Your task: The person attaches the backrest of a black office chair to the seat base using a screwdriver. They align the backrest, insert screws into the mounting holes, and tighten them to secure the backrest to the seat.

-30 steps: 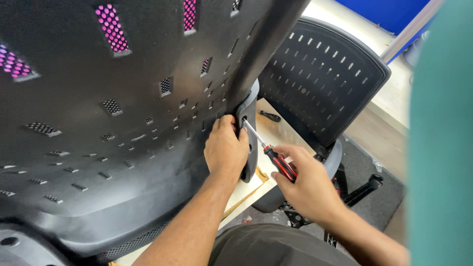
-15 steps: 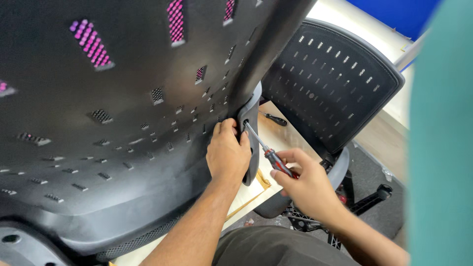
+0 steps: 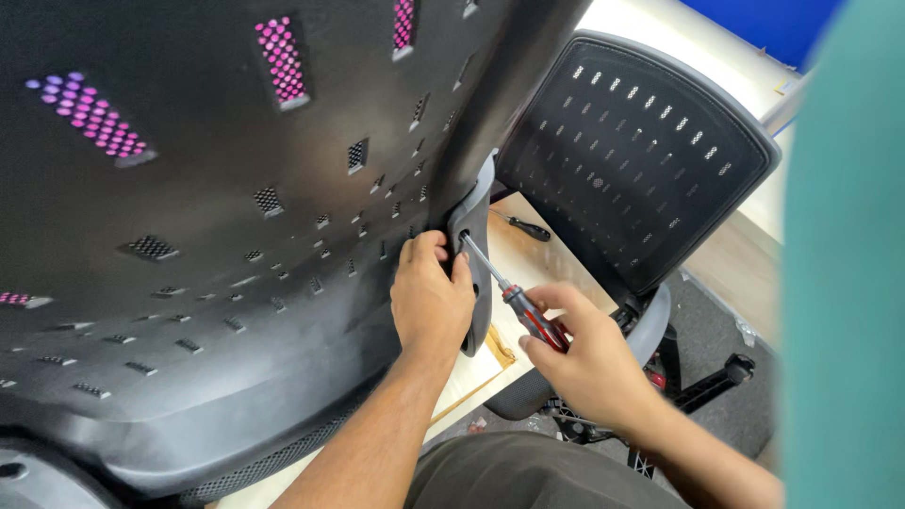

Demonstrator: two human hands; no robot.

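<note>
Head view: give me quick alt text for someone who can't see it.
The right hand holds a red-and-black screwdriver, its tip at a grey bracket on the edge of a black perforated chair back. The left hand grips that bracket. A second chair stands behind.

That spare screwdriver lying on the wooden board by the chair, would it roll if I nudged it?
Probably: the spare screwdriver has a rounded black handle and thin shaft, lying flat on the wooden board. It looks small, so likely light and rigid. Nothing beside it seems to block it.
</note>
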